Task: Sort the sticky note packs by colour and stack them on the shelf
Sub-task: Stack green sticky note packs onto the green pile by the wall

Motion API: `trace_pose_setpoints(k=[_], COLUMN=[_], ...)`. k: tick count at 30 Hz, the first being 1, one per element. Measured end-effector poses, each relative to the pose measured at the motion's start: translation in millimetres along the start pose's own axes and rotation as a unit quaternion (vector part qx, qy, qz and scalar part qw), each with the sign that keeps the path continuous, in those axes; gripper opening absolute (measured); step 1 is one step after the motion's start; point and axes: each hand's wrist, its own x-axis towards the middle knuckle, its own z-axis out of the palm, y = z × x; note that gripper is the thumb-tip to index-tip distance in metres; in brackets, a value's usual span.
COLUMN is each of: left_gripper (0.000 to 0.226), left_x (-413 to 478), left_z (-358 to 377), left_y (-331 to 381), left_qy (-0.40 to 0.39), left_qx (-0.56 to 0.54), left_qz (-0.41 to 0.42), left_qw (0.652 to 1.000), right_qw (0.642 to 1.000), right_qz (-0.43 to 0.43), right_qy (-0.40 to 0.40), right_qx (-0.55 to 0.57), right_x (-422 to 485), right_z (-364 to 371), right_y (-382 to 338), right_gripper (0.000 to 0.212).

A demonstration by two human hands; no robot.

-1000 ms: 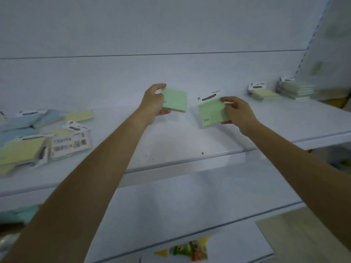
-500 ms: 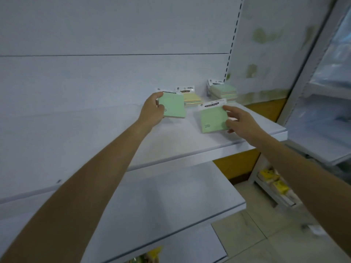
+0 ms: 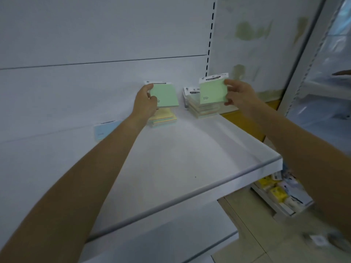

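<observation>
My left hand [image 3: 145, 103] grips a green sticky note pack [image 3: 167, 95] held in the air above a short yellow stack [image 3: 164, 117] at the back of the white shelf [image 3: 190, 158]. My right hand [image 3: 238, 93] holds a second green pack [image 3: 213, 91] with a white header card, raised just in front of and above a taller green stack [image 3: 202, 110] near the shelf's right end. A single blue pack [image 3: 105, 130] lies flat at the back, left of my left forearm.
The shelf's right end stops at a slotted upright [image 3: 209, 40] and a stained side panel [image 3: 252, 44]. A lower shelf [image 3: 161, 242] sits below. Small packaged goods [image 3: 279, 192] lie on a low rack at the right, above the tiled floor [image 3: 266, 234].
The view has swung right along the shelf. Both hands carried their green packs to the right end; the right pack now hovers over the green stack, the left one over the yellow stack.
</observation>
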Motion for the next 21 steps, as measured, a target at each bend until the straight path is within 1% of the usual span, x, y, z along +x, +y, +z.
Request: trace_pose_setpoints(k=[5, 9, 12, 17, 19, 21], left_gripper=[0.051, 0.05, 0.05, 0.049, 0.048, 0.048], left_x=[24.0, 31.2, 32.1, 31.6, 32.4, 33.3], left_z=[20.6, 34.6, 47.0, 66.6, 74.7, 82.2], left_y=[3.3, 13.0, 19.4, 33.4, 38.2, 41.8], left_qy=[0.02, 0.056, 0.074, 0.089, 0.089, 0.08], left_qx=[0.03, 0.02, 0.012, 0.015, 0.009, -0.001], left_qz=[0.012, 0.012, 0.012, 0.005, 0.005, 0.005], left_qw=[0.999, 0.998, 0.997, 0.996, 0.996, 0.997], right_qw=[0.995, 0.988, 0.977, 0.953, 0.945, 0.939], right_qz=[0.007, 0.011, -0.019, -0.062, -0.095, -0.163], right_qy=[-0.096, -0.133, -0.148, -0.163, -0.14, -0.101], right_qx=[-0.036, -0.073, -0.15, -0.249, -0.279, -0.284], right_x=[55.0, 80.2, 85.4, 89.3, 88.6, 77.0], right_z=[-5.6, 6.2, 9.4, 10.2, 8.9, 7.5], right_y=[3.9, 11.1, 16.7, 26.7, 28.5, 28.4], right_gripper=[0.048, 0.044, 0.039, 0.04, 0.041, 0.042])
